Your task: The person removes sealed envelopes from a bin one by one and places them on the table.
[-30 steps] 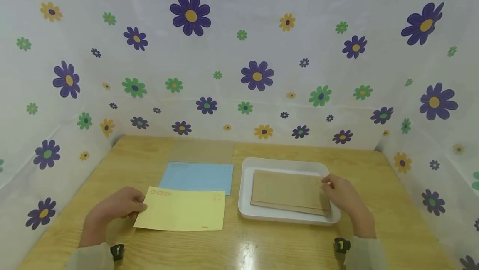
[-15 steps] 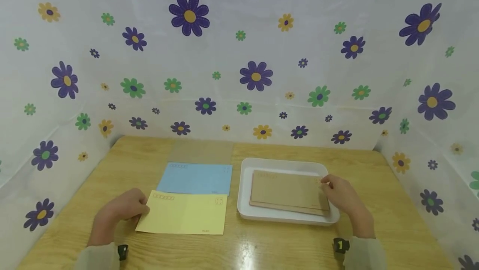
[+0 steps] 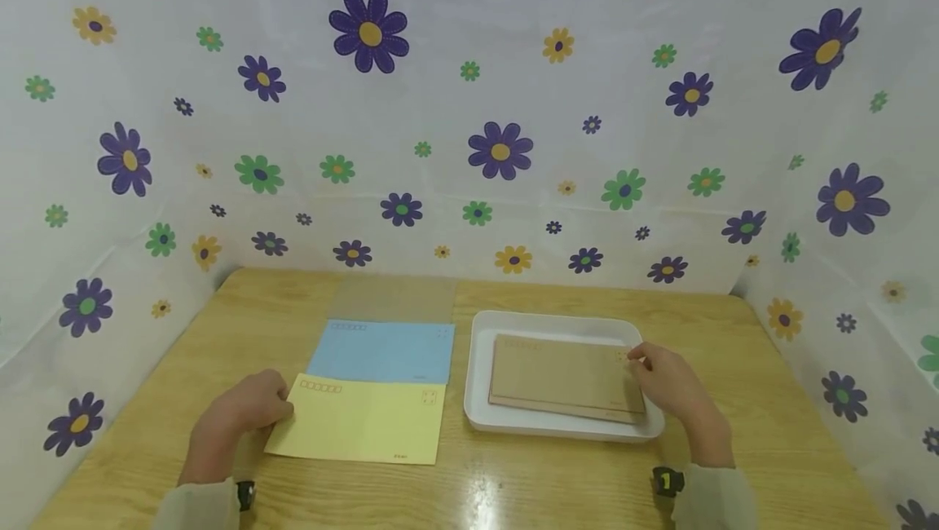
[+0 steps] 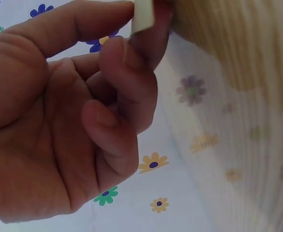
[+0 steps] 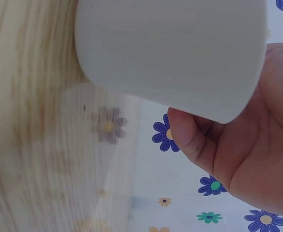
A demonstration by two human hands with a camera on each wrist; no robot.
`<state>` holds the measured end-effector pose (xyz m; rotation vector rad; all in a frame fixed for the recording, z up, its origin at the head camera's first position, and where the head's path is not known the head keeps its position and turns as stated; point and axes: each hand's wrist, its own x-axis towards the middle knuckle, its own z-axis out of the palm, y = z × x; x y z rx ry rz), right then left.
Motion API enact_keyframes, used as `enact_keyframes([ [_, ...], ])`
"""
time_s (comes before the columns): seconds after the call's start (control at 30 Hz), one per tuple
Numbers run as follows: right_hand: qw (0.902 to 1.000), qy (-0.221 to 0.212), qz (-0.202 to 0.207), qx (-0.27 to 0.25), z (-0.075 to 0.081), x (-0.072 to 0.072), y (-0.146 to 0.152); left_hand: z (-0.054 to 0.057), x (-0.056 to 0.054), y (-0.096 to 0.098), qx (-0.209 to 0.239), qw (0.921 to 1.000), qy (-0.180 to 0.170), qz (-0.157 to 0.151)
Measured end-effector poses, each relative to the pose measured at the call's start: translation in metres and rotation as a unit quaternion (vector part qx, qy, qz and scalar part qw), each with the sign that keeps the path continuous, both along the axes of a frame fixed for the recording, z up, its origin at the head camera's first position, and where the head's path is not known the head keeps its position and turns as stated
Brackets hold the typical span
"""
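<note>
A yellow envelope [image 3: 359, 420] lies at the front left, just below a blue envelope [image 3: 381, 351]. My left hand [image 3: 245, 408] pinches its left edge; in the left wrist view, thumb and forefinger meet on the pale yellow edge [image 4: 143, 14] while the other fingers curl in. Farther right, brown envelopes [image 3: 565, 375] lie stacked in a white tray [image 3: 477, 412]. The thumb and forefinger of my right hand [image 3: 671, 379] pinch the top brown envelope near its upper right corner. In the right wrist view the tray wall [image 5: 175, 48] hides those fingertips.
Behind the blue envelope lies another brown envelope [image 3: 392, 298] near the back of the wooden table [image 3: 513, 481]. A white flowered cloth [image 3: 433, 106] stands round the back and both sides.
My left hand has come slightly toward me and to the right, bringing the yellow envelope down, so more of the blue one shows. The right hand has stayed at the tray.
</note>
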<state>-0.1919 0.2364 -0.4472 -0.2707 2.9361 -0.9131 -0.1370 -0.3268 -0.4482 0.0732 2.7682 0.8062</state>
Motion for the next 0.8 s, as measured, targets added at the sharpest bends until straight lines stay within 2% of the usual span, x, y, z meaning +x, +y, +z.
enact_keyframes([
  [0.1,1.0000,-0.003,0.001,-0.002,0.002,0.001,-0.001,-0.001,0.000,0.001,-0.014,0.9998,-0.004,0.011],
  [0.33,1.0000,-0.001,-0.002,-0.005,0.004,0.002,-0.001,0.000,0.000,0.004,-0.032,0.9994,0.003,0.014],
  [0.63,1.0000,0.001,-0.003,0.000,0.001,0.001,-0.001,0.010,0.003,0.007,-0.063,0.9973,-0.015,0.035],
  [0.8,0.9999,-0.008,-0.008,-0.004,-0.001,0.000,-0.002,0.017,0.001,0.004,-0.078,0.9959,-0.020,0.043],
])
